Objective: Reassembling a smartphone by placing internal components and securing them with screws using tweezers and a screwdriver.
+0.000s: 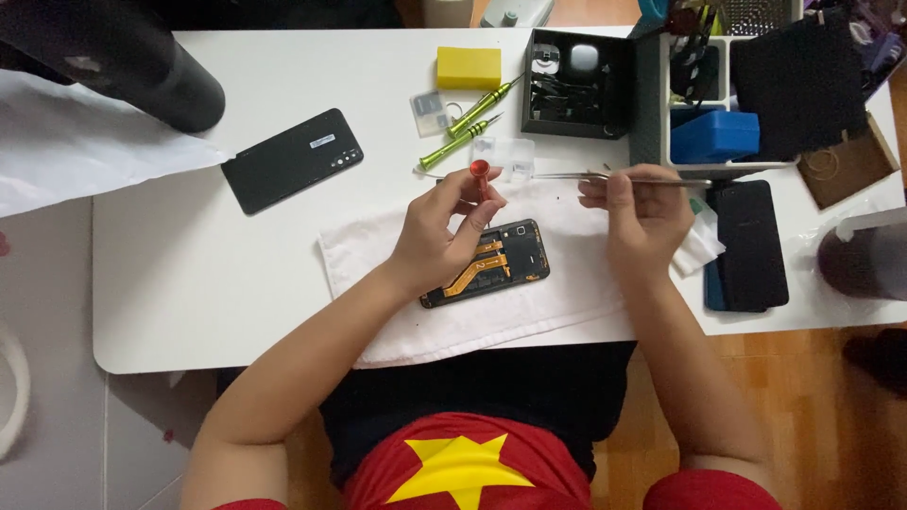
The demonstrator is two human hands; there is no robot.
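Two green screwdrivers (477, 106), one red screwdriver (481, 178), one tweezers (605, 177), one opened phone (491, 264).

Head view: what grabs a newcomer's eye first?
The opened phone, its orange flex cable exposed, lies on a white cloth at the table's near edge, right under both hands. The left hand holds a red-handled screwdriver above it, and the right hand holds long metal tweezers pointing left. Behind, two green screwdrivers and a yellow block stand out on the white table.

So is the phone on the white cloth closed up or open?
Open: the phone lies with its back off, orange flex cables and inner parts exposed on the white cloth.
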